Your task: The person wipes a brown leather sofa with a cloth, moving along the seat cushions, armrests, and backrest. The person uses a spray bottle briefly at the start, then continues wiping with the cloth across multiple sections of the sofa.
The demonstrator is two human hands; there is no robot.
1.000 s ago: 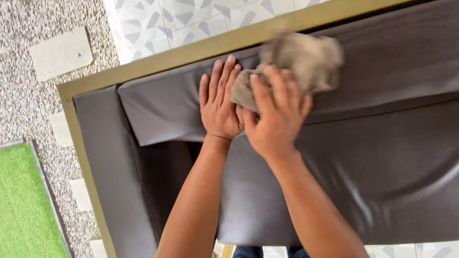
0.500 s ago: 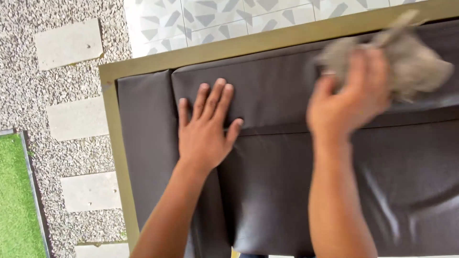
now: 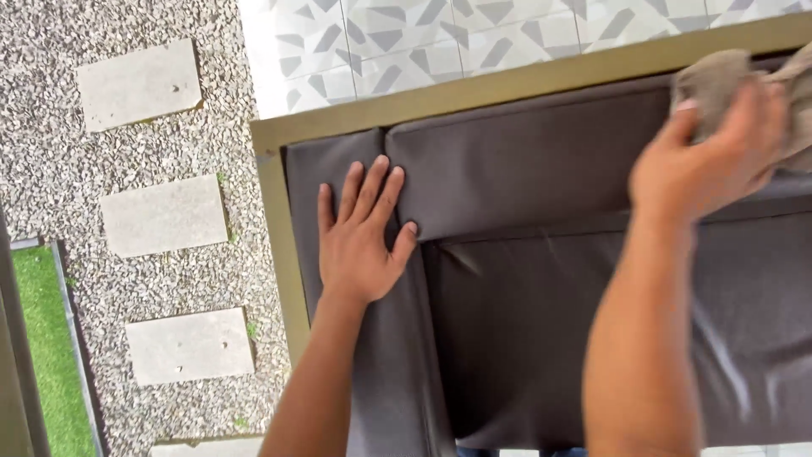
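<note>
Seat cushion (image 3: 541, 338) is lying open between the two hands, offering free passage. Back cushion (image 3: 524, 169) and olive frame rail (image 3: 474, 93) are bounding it above; left hand (image 3: 359, 241) is blocking the corner, right hand (image 3: 706, 165) with grey cloth (image 3: 719, 80) the upper right.

I am seeing left hand (image 3: 362, 241) lying flat, fingers spread, on dark brown sofa (image 3: 524, 178) corner. Right hand (image 3: 706, 161) is gripping crumpled grey-brown cloth (image 3: 719, 76) against backrest top. Gravel with pale stepping slabs (image 3: 165, 216) is showing at left.
</note>
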